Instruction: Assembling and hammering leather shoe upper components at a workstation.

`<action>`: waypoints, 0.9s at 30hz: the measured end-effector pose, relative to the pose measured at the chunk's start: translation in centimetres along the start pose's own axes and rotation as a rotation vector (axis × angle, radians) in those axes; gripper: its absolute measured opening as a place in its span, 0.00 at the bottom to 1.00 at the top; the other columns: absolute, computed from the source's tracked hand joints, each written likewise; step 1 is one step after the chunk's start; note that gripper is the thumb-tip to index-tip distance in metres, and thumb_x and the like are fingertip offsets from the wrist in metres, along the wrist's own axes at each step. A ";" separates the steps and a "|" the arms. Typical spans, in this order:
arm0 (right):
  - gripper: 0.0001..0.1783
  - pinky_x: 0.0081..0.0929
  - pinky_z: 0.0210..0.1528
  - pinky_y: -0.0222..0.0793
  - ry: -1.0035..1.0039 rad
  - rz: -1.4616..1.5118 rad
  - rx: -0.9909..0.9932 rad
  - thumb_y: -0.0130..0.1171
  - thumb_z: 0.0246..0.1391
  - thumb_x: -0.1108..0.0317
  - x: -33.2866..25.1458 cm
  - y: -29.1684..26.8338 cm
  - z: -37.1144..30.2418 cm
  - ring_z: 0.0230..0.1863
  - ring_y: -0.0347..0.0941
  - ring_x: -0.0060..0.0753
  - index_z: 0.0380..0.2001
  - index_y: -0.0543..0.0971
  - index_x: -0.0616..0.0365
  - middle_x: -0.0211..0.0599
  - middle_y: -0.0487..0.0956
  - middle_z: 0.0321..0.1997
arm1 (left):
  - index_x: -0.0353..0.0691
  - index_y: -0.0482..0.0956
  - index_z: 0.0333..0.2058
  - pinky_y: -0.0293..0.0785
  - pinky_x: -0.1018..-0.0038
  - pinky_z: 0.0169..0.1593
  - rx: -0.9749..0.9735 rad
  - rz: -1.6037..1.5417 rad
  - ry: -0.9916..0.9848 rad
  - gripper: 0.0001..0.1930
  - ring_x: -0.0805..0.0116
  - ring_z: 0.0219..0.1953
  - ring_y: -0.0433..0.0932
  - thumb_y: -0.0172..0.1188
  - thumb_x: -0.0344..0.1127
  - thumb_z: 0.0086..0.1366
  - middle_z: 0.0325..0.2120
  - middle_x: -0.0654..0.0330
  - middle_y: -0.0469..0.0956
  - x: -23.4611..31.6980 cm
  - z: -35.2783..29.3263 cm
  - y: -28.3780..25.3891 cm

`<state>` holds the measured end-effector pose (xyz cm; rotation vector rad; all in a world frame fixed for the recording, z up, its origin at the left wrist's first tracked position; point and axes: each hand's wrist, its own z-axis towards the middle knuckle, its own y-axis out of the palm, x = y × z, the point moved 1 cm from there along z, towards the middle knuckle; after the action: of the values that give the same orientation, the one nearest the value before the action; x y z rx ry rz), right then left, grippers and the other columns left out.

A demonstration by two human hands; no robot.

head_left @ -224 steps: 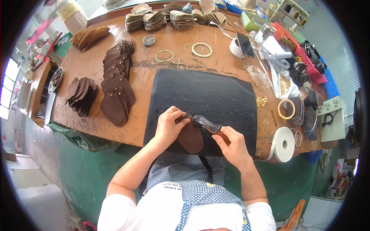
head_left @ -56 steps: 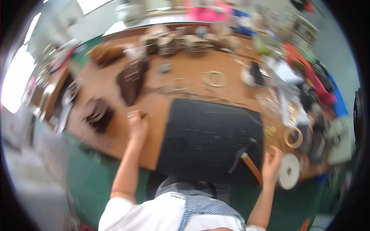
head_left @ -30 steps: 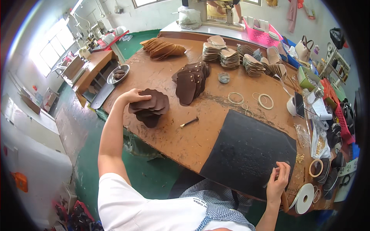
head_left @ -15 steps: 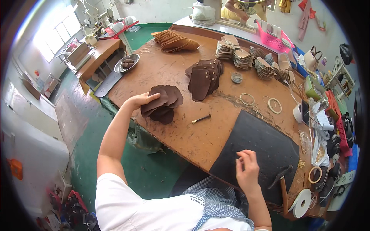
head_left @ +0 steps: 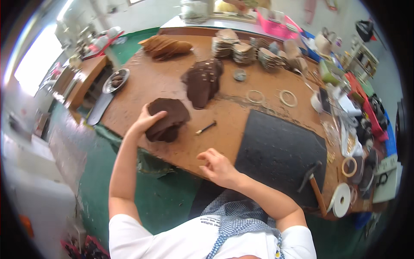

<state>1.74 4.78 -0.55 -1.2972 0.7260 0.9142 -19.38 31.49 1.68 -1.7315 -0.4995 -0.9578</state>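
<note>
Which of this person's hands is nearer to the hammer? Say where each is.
Right. The right hand is left of the hammer; the left hand is farther left, gripping the dark brown leather pieces.

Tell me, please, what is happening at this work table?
The left hand grips a stack of dark brown cut pieces. The right hand is empty, with its fingers bent, near the front edge of the wooden table. A small rod-shaped tool lies beside the stack, and a hammer lies on the black mat.
</note>
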 end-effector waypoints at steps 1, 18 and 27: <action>0.14 0.32 0.43 0.77 -0.037 -0.031 -0.027 0.59 0.58 0.73 -0.6 0.4 0.2 0.36 0.79 0.36 0.48 0.76 0.63 0.42 0.74 0.44 | 0.32 0.52 0.70 0.62 0.67 0.68 -0.077 -0.032 0.003 0.51 0.56 0.65 0.66 0.68 0.59 0.61 0.64 0.45 0.65 -2.9 1.0 -2.2; 0.15 0.36 0.45 0.76 0.037 0.012 0.029 0.58 0.60 0.72 1.6 0.2 -3.4 0.37 0.78 0.40 0.49 0.74 0.64 0.44 0.73 0.47 | 0.34 0.45 0.70 0.68 0.65 0.65 0.022 -0.142 0.071 0.57 0.55 0.63 0.68 0.76 0.42 0.50 0.62 0.45 0.66 -0.2 -1.9 -0.3; 0.15 0.41 0.50 0.75 0.047 0.118 0.087 0.57 0.58 0.72 1.5 -1.2 -5.1 0.44 0.78 0.48 0.48 0.74 0.63 0.48 0.74 0.46 | 0.36 0.58 0.67 0.68 0.63 0.64 0.293 -0.405 0.216 0.48 0.57 0.61 0.69 0.76 0.44 0.52 0.60 0.50 0.67 -5.6 -3.6 1.7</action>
<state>3.78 -0.06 -1.99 -1.2124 0.8774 0.9385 -22.74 28.20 -3.29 -1.2699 -0.8226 -1.2699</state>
